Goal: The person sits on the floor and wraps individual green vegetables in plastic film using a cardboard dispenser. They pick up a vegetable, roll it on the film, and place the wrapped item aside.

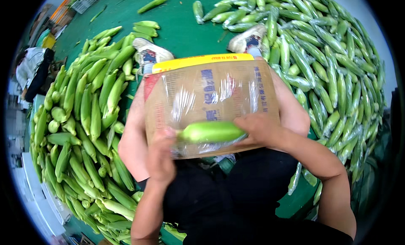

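A green ear of corn in its husk (212, 131) lies crosswise over a cardboard sheet or box (186, 102) on the person's lap. Clear plastic film (202, 149) stretches over the cardboard and shines beneath the ear. My right hand (261, 129) grips the ear's right end, thumb on top and fingers below. At the stem end is my left hand (161, 156), blurred; whether its fingers hold the stem or the film cannot be told. Along the cardboard's far edge runs a yellow printed box (202, 62), apparently for wrap film.
Unwrapped corn ears (88, 109) are heaped at the left, film-wrapped ears (329, 67) at the right. Both piles rest on a green floor (180, 29), close to the person's shoes (153, 52). Another person (33, 71) bends at the far left, near white boxes (38, 194).
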### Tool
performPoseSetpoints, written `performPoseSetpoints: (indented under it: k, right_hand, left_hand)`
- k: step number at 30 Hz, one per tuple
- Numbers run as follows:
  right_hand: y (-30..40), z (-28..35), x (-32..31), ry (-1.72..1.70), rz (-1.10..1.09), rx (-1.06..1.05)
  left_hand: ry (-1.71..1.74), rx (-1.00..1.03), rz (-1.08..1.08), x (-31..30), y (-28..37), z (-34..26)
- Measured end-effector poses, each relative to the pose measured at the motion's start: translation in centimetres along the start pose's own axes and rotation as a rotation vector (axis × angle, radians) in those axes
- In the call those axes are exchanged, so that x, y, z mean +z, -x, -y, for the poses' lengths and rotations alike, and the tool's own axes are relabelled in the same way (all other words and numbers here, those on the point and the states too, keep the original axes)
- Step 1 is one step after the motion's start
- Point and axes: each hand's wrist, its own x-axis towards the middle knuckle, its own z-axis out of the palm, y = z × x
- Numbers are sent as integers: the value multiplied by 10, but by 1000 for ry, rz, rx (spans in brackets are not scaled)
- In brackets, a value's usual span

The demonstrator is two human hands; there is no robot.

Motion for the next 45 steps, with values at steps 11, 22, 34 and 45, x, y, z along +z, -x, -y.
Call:
performPoseSetpoints:
  k: [11, 22, 34, 45]
  right_hand:
    - [-135, -38, -24, 288, -547, 79]
    - [-115, -22, -43, 114, -114, 82]
    - [53, 105, 12, -302, 523, -183]
    - [49, 149, 140, -1913, 562, 369]
  left_hand:
    - [-24, -305, 362, 53, -227, -2]
    - [-490, -24, 877, 43, -163, -56]
    - [423, -261, 1316, 16, 75, -48]
    - [-298, -54, 250, -50, 58, -44]
